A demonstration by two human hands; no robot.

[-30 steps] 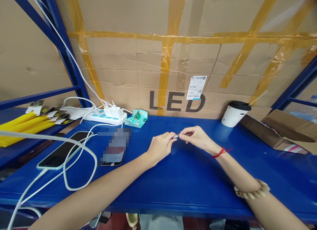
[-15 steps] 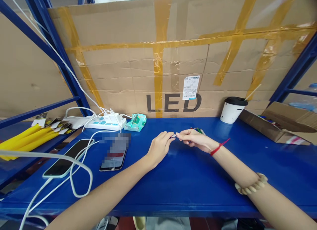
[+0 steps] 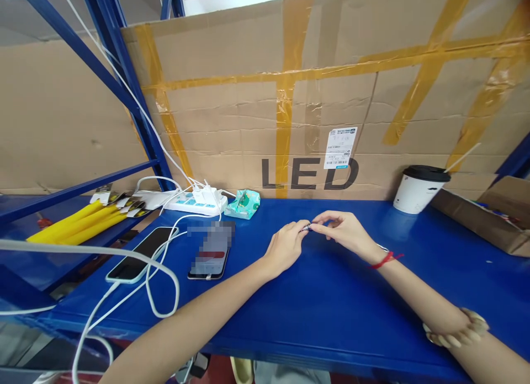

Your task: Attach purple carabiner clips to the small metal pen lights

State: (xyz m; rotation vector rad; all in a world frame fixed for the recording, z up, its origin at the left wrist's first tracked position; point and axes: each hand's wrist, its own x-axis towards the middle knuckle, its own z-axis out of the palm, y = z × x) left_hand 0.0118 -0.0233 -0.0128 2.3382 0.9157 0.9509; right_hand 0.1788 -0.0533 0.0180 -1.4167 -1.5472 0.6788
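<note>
Fingers [image 3: 296,226] pinch a small piece [image 3: 307,227], open carton [image 3: 467,220] holding oddments [image 3: 503,215]

Place looks like storage room or small warehouse; exact kind cannot be told. Signs: blue metal rack frame [image 3: 131,58], blue shelf [image 3: 290,307] serving as worktable, large taped cardboard sheet [image 3: 232,119] printed "LED" with shipping label [image 3: 340,148], open carton [image 3: 476,224] at right side.

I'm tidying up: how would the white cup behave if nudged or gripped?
The cup may tip if pushed high, since it narrows toward its base. Looking papery, it might dent under a firm grip. The straw, jutting past the lid, could snag.
</note>
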